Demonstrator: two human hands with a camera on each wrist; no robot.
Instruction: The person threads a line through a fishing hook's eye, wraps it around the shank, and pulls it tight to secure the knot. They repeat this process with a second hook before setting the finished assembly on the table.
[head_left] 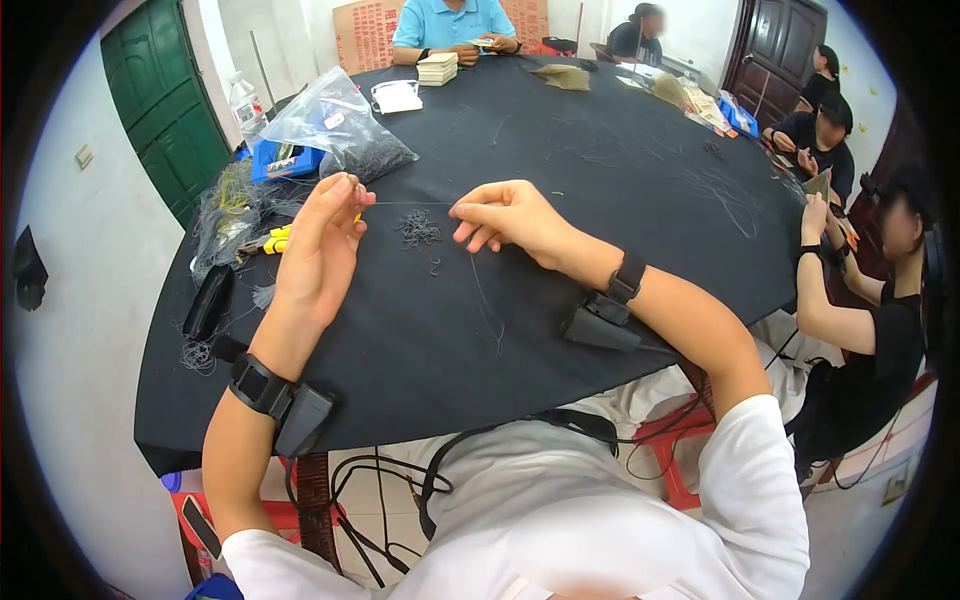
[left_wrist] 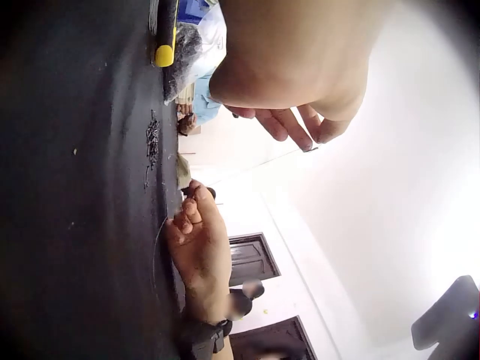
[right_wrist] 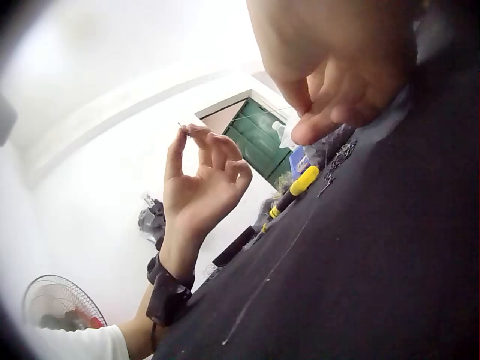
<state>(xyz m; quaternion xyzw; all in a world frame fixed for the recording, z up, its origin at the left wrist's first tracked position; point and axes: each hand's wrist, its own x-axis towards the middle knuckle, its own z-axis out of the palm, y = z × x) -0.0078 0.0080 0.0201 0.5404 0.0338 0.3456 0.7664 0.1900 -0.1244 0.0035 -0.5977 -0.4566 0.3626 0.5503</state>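
Note:
My left hand pinches a small dark fish hook between thumb and forefinger, raised above the black table. A thin fishing line runs nearly straight from there to my right hand, which pinches it between thumb and forefinger. Below the right hand, the loose end of the line hangs and trails over the cloth. Between and under both hands lies a small pile of dark fish hooks, with a couple of loose ones just nearer to me. The left wrist view shows the hook's tip at the left fingertips.
Left of my left hand are yellow-handled pliers, a black case and tangled line. Behind stand a clear plastic bag of dark contents and a blue box. Other people sit around the table.

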